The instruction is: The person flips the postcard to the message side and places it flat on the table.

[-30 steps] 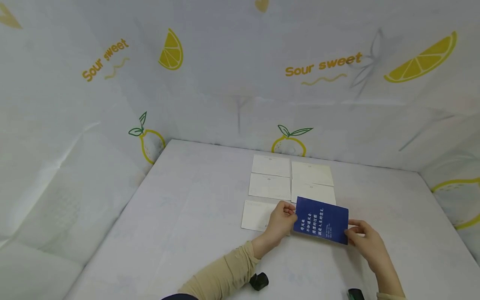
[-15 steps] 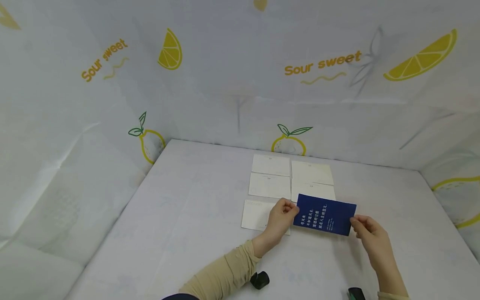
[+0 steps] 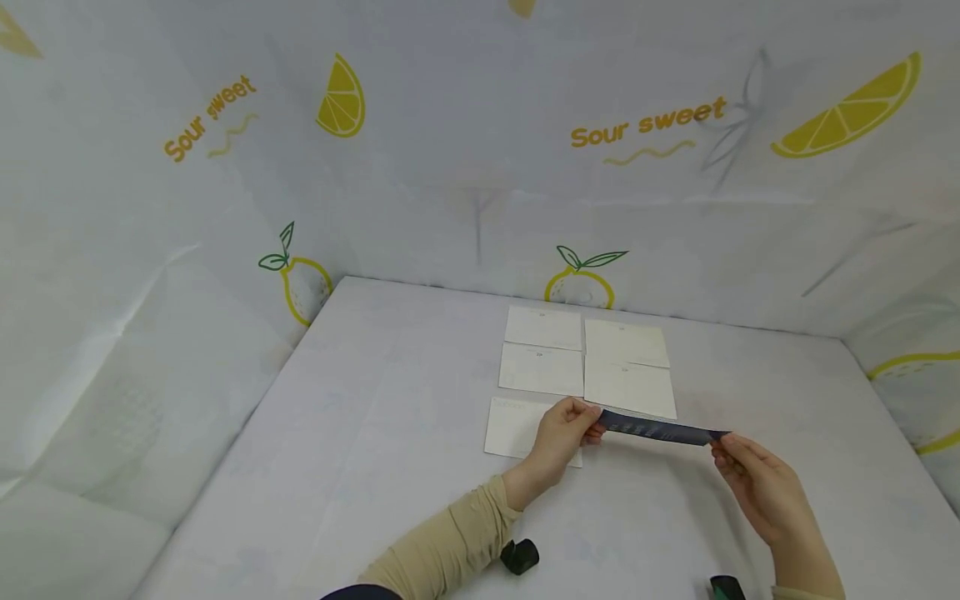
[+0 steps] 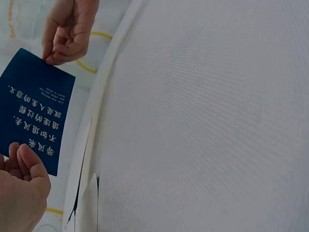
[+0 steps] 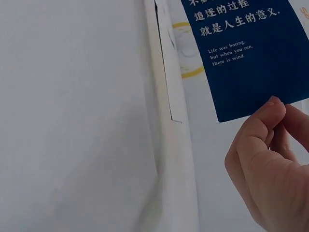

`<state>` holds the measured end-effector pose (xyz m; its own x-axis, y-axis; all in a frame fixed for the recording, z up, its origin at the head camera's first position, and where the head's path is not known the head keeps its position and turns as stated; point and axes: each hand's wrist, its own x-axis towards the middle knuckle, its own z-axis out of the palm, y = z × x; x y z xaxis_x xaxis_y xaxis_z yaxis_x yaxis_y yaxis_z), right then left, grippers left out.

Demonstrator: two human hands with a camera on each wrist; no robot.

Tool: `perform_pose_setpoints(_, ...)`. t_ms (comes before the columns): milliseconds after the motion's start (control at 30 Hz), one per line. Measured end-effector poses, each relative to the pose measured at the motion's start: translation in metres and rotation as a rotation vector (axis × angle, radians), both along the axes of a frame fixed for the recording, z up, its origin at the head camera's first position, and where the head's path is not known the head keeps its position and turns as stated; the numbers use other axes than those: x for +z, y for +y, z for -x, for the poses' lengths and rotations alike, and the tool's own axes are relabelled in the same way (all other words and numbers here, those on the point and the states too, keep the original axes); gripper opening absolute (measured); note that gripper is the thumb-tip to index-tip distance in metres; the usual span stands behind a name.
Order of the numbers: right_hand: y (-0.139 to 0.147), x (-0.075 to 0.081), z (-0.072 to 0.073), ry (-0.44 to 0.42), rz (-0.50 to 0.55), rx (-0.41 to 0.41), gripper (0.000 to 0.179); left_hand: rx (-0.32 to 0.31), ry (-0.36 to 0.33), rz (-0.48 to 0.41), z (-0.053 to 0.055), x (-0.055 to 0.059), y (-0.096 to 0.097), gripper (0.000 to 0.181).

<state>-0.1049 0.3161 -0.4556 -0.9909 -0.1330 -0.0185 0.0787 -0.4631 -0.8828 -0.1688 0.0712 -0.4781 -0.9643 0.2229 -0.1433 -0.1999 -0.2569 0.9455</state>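
Note:
A dark blue postcard (image 3: 652,427) with white lettering is held above the table, tilted so the head view catches it almost edge-on. My left hand (image 3: 561,435) pinches its left end between thumb and fingers. At the other end, my right hand (image 3: 768,487) pinches the card's right edge. Both wrist views show the printed blue face (image 4: 36,108), with Chinese lines and smaller English text (image 5: 229,53). Just behind the card lies a white card (image 3: 630,388), and another white card (image 3: 513,425) is partly covered by my left hand.
Several white cards (image 3: 542,368) lie face down in two columns toward the back of the white table (image 3: 360,417). Black objects sit near the front, one (image 3: 520,556) by the left sleeve, another (image 3: 726,587) by the right forearm. A lemon-print sheet (image 3: 420,208) hangs behind.
The blue postcard has tipped from showing its printed face to nearly edge-on in the head view. My right hand has moved a little rightward; my left hand has hardly moved.

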Motion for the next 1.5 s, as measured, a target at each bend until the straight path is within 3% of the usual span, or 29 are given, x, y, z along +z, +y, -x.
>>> perform_pose_setpoints(67,0.002,0.0,-0.001,0.004,0.051,0.043,0.035,-0.018,-0.02,-0.036,0.0,0.0,0.0,0.016)
perform_pose_setpoints(167,0.005,-0.001,-0.001,-0.038,0.032,0.048,0.034,-0.039,-0.02,-0.042,0.001,0.0,-0.001,0.016)
perform_pose_setpoints(333,0.011,-0.001,0.001,-0.1,-0.192,0.02,0.026,-0.085,0.041,0.083,0.002,-0.001,-0.005,0.014)
perform_pose_setpoints(467,0.012,0.002,0.006,-0.146,-0.567,-0.023,0.023,-0.137,0.143,0.347,0.003,-0.003,-0.008,0.01)
perform_pose_setpoints(633,0.008,0.006,0.012,-0.179,-1.155,-0.029,0.051,-0.203,0.265,0.614,0.006,-0.005,-0.009,0.012)
perform_pose_setpoints(733,0.004,0.007,0.014,-0.155,-1.346,0.005,0.057,-0.234,0.34,0.736,0.006,-0.006,-0.008,0.013)
perform_pose_setpoints(967,-0.001,0.004,0.02,-0.069,-1.466,0.053,0.048,-0.258,0.516,1.011,0.004,-0.004,-0.002,0.017)
perform_pose_setpoints(1133,-0.003,0.002,0.025,-0.104,-1.485,0.083,0.044,-0.273,0.535,1.121,0.003,0.0,0.003,0.023)
perform_pose_setpoints(1500,-0.002,-0.004,0.03,-0.133,-1.516,0.074,0.04,-0.296,0.613,1.287,0.006,-0.008,0.013,0.027)
